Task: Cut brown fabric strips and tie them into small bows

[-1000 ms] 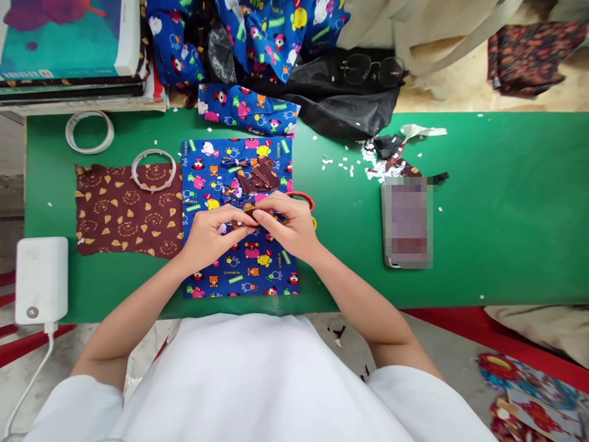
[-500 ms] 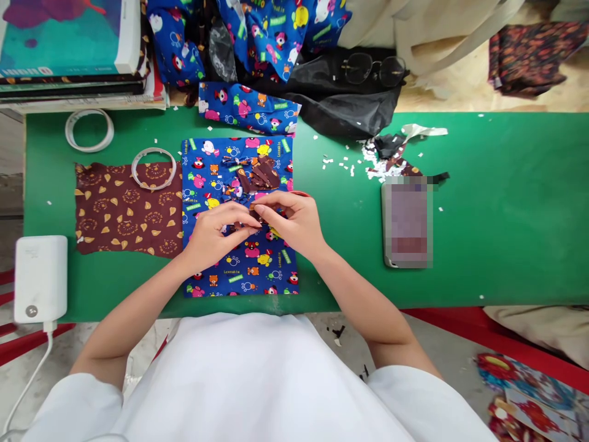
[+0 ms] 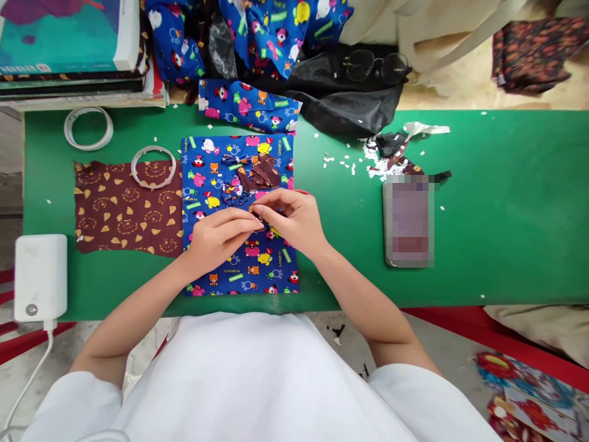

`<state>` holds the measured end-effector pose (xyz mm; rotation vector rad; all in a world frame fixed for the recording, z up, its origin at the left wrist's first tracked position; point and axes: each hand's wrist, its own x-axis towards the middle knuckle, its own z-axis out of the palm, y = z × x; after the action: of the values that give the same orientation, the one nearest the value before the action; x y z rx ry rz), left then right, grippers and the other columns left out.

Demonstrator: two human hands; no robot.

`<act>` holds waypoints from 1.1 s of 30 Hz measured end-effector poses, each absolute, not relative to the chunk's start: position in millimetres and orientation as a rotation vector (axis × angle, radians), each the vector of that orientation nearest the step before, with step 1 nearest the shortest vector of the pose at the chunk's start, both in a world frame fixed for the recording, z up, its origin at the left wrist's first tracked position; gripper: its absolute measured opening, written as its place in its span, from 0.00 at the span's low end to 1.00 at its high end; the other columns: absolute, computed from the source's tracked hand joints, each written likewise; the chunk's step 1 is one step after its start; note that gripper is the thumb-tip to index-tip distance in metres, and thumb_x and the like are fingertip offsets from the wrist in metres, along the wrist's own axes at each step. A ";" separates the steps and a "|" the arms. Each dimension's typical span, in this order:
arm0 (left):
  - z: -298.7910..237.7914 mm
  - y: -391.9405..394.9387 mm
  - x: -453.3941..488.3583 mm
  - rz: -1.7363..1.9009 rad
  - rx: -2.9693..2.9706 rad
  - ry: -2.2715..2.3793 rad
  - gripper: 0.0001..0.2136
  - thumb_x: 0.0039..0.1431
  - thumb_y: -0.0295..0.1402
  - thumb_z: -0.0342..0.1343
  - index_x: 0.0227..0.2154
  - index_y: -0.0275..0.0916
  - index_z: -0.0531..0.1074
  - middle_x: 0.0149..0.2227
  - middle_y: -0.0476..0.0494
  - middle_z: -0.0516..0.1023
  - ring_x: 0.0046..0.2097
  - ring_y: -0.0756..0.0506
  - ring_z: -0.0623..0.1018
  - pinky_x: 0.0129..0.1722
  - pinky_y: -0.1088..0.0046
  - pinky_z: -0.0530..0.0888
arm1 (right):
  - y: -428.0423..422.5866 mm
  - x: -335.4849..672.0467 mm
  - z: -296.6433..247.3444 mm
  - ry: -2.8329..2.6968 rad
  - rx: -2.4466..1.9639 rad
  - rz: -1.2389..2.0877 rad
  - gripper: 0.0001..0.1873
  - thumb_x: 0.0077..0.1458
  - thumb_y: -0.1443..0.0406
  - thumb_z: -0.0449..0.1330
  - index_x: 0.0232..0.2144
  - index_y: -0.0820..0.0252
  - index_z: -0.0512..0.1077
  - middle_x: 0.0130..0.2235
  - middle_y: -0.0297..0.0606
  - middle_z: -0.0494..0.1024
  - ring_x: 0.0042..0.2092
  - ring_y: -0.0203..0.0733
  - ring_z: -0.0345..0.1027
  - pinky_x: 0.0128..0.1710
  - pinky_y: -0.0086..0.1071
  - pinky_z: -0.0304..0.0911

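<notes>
Over a blue cartoon-print cloth point(image 3: 239, 264), my two hands meet, pinching a small dark brown fabric strip point(image 3: 258, 220) mostly hidden by the fingers. My left hand point(image 3: 221, 236) has its thumb and fingers closed at the strip's lower end. My right hand point(image 3: 294, 221) grips its upper end between thumb and forefinger. Just beyond the fingertips lies a pile of brown fabric strips point(image 3: 262, 173) on the cloth, with blue printed scraps point(image 3: 235, 195) beside it. A brown cloth with gold leaf print point(image 3: 124, 215) lies flat to the left.
Two white tape rings point(image 3: 88, 129) lie at the left. A white power bank point(image 3: 40, 276) with a cable is at the left edge. A phone point(image 3: 408, 224) and white paper bits point(image 3: 380, 166) are at right. Glasses point(image 3: 361, 65) rest on black plastic point(image 3: 350, 110); books point(image 3: 59, 46) stand at back left.
My hands stay together over the cloth with almost no movement. The left thumb has drawn in closer to its fingers; the fabric strip stays pinched.
</notes>
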<state>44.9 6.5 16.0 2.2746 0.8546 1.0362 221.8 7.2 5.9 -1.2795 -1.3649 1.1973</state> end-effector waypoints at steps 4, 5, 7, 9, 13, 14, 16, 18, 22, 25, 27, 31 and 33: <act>15.5 5.6 47.2 1.086 2.154 0.969 0.04 0.58 0.25 0.58 0.33 0.39 0.76 0.34 0.48 0.82 0.37 0.52 0.81 0.40 0.80 0.76 | 7.3 220.7 6.6 -1.340 -1.263 1.211 0.05 0.49 0.63 0.64 0.27 0.59 0.76 0.28 0.34 0.80 0.27 0.33 0.70 0.25 0.27 0.63; 15.4 5.5 47.5 1.086 2.121 1.016 0.03 0.58 0.26 0.58 0.32 0.39 0.76 0.33 0.49 0.82 0.36 0.53 0.81 0.39 0.80 0.76 | 7.2 220.5 6.7 -1.335 -1.263 1.216 0.05 0.49 0.63 0.65 0.27 0.59 0.76 0.28 0.34 0.80 0.27 0.33 0.70 0.25 0.27 0.62; 15.6 5.7 47.7 1.072 2.058 1.111 0.02 0.57 0.28 0.59 0.31 0.39 0.76 0.32 0.50 0.82 0.34 0.53 0.80 0.37 0.81 0.75 | 6.9 220.2 6.8 -1.328 -1.272 1.220 0.05 0.49 0.63 0.64 0.27 0.59 0.76 0.28 0.34 0.80 0.27 0.33 0.70 0.25 0.28 0.62; 16.3 6.2 47.5 1.044 1.997 1.194 0.03 0.58 0.30 0.59 0.31 0.39 0.77 0.31 0.51 0.82 0.33 0.53 0.79 0.36 0.80 0.74 | 6.5 220.3 6.5 -1.324 -1.286 1.218 0.06 0.48 0.62 0.64 0.27 0.59 0.76 0.28 0.34 0.80 0.28 0.34 0.71 0.26 0.28 0.63; 16.8 7.9 47.2 1.002 1.876 1.264 0.05 0.58 0.33 0.58 0.32 0.39 0.78 0.30 0.51 0.81 0.32 0.52 0.78 0.36 0.78 0.73 | 5.5 220.9 5.0 -1.348 -1.304 1.207 0.07 0.49 0.61 0.64 0.29 0.60 0.77 0.29 0.35 0.80 0.29 0.35 0.71 0.28 0.29 0.65; 16.4 8.2 47.2 0.993 1.843 1.265 0.05 0.58 0.33 0.58 0.32 0.39 0.78 0.30 0.51 0.81 0.32 0.52 0.78 0.36 0.78 0.74 | 5.4 221.0 4.6 -1.356 -1.306 1.204 0.08 0.50 0.61 0.63 0.29 0.60 0.78 0.29 0.35 0.80 0.29 0.35 0.71 0.28 0.29 0.65; 15.0 8.5 47.4 0.978 1.773 1.268 0.06 0.58 0.33 0.58 0.32 0.39 0.78 0.31 0.50 0.81 0.33 0.52 0.78 0.37 0.77 0.74 | 5.2 221.1 4.4 -1.368 -1.312 1.200 0.08 0.50 0.61 0.63 0.29 0.60 0.78 0.30 0.35 0.81 0.29 0.35 0.71 0.28 0.29 0.66; 13.2 8.5 47.5 0.974 1.712 1.274 0.05 0.57 0.33 0.59 0.33 0.39 0.78 0.32 0.50 0.81 0.33 0.52 0.78 0.37 0.76 0.75 | 5.1 221.2 4.9 -1.376 -1.315 1.196 0.07 0.50 0.62 0.63 0.30 0.60 0.78 0.30 0.35 0.81 0.30 0.35 0.72 0.29 0.29 0.66; 10.9 8.1 47.7 0.991 1.634 1.277 0.05 0.55 0.33 0.60 0.32 0.38 0.77 0.31 0.50 0.81 0.32 0.52 0.78 0.36 0.77 0.75 | 4.6 221.1 6.7 -1.402 -1.321 1.175 0.07 0.51 0.63 0.62 0.31 0.61 0.78 0.31 0.35 0.81 0.29 0.34 0.72 0.29 0.28 0.66; 10.9 8.2 47.7 0.984 1.615 1.291 0.04 0.54 0.33 0.60 0.31 0.38 0.76 0.30 0.51 0.80 0.31 0.52 0.78 0.35 0.77 0.75 | 3.9 220.7 7.7 -1.429 -1.336 1.148 0.07 0.51 0.64 0.61 0.31 0.61 0.78 0.32 0.35 0.82 0.29 0.34 0.72 0.29 0.28 0.66; 11.3 8.4 47.5 0.973 1.611 1.303 0.04 0.54 0.33 0.60 0.30 0.38 0.76 0.30 0.50 0.80 0.31 0.52 0.78 0.35 0.77 0.75 | 3.6 220.4 8.2 -1.451 -1.343 1.131 0.07 0.51 0.65 0.61 0.31 0.60 0.78 0.33 0.35 0.82 0.30 0.34 0.72 0.29 0.28 0.66; 11.9 8.6 47.2 0.956 1.614 1.315 0.04 0.54 0.33 0.60 0.30 0.38 0.76 0.29 0.51 0.80 0.30 0.52 0.78 0.35 0.76 0.75 | 3.4 220.0 8.9 -1.491 -1.338 1.102 0.07 0.52 0.65 0.61 0.31 0.61 0.78 0.32 0.35 0.82 0.30 0.34 0.72 0.29 0.28 0.65; 12.1 8.7 47.3 0.951 1.618 1.316 0.04 0.54 0.33 0.60 0.30 0.38 0.76 0.29 0.51 0.80 0.30 0.52 0.78 0.34 0.76 0.75 | 3.5 220.1 9.2 -1.507 -1.334 1.086 0.07 0.52 0.65 0.61 0.31 0.60 0.78 0.32 0.35 0.82 0.30 0.34 0.72 0.29 0.28 0.66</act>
<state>47.3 8.7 12.1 1.6184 1.3164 0.9511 220.1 3.5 9.2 -1.3344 -1.5072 1.0857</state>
